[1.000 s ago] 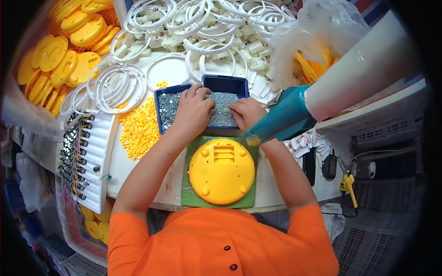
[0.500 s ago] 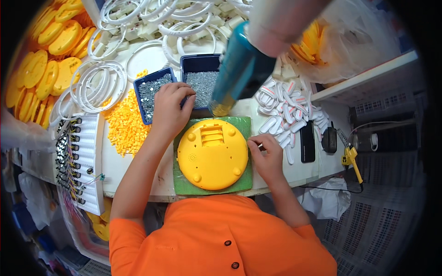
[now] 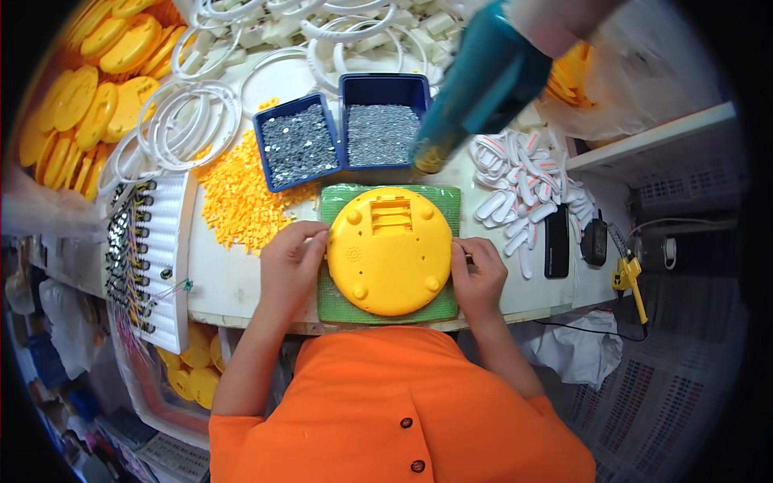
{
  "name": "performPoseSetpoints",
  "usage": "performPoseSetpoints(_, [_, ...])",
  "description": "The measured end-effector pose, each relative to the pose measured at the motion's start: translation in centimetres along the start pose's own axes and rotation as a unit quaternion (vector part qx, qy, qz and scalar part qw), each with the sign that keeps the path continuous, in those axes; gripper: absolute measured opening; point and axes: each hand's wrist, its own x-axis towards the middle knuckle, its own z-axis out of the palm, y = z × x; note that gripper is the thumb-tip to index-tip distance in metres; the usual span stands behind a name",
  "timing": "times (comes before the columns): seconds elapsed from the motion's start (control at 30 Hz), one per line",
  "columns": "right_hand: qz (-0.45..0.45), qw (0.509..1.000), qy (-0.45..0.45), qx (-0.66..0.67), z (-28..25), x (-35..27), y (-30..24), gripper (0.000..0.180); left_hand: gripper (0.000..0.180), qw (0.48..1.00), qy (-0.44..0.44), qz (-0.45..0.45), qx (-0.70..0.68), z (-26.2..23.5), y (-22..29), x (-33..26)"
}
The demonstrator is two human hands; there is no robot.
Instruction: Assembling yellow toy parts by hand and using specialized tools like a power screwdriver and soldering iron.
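A round yellow plastic housing [image 3: 386,274] lies on a green mat [image 3: 338,304], its rectangular battery recess at the far side and small holes over its face. At its left edge is my left hand [image 3: 291,264], thumb and index finger pinched together. Whatever that pinch holds is too small to make out. My right hand [image 3: 481,280] is closed at the right edge, fingertips against or just beside the rim; what they grip is hidden. Above the far right of the housing hangs a teal power screwdriver [image 3: 479,84], tip pointing down.
Two blue bins hold small metal screws, one on the left [image 3: 298,149] and one on the right [image 3: 382,133]. Small yellow parts [image 3: 237,201] are heaped at left, beside a white rack [image 3: 165,266] of wired parts. White strips [image 3: 515,185] and a black phone [image 3: 555,241] lie right.
My left hand has come back from the left screw bin to the housing's left edge. My right hand stays by the right edge. The whole view has shifted slightly.
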Motion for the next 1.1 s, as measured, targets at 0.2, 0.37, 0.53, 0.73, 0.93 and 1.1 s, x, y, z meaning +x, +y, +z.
performPoseSetpoints(0.2, [-0.097, 0.993, -0.011, -0.06, -0.4, 3.1, 0.7, 0.004, 0.013, 0.984, 0.061, 0.124, 0.116, 1.3, -1.0, -1.1])
performPoseSetpoints(0.37, [-0.199, 0.976, -0.066, -0.064, 2.2, 11.7, -1.1, 0.008, 0.013, 0.989, 0.074, 0.097, 0.082, 1.2, -1.0, -1.8])
performPoseSetpoints(0.53, [-0.355, 0.883, -0.155, -0.266, 7.6, 18.1, -1.1, 0.015, 0.019, 0.98, 0.067, 0.143, 0.122, 1.4, -1.3, -2.2])
performPoseSetpoints(0.73, [-0.332, 0.908, -0.159, -0.199, 9.0, 19.1, -0.4, 0.009, 0.035, 0.972, 0.042, 0.176, 0.153, 1.6, -1.6, -3.8])
performPoseSetpoints(0.93, [-0.272, 0.952, -0.126, -0.055, 9.0, 19.2, 2.7, 0.008, 0.038, 0.973, 0.034, 0.183, 0.135, 1.0, -1.7, -3.1])
performPoseSetpoints(1.1, [-0.255, 0.957, -0.1, -0.095, 7.4, 18.2, 1.7, 0.011, 0.029, 0.956, 0.103, 0.247, 0.121, -0.6, -0.6, 2.7])
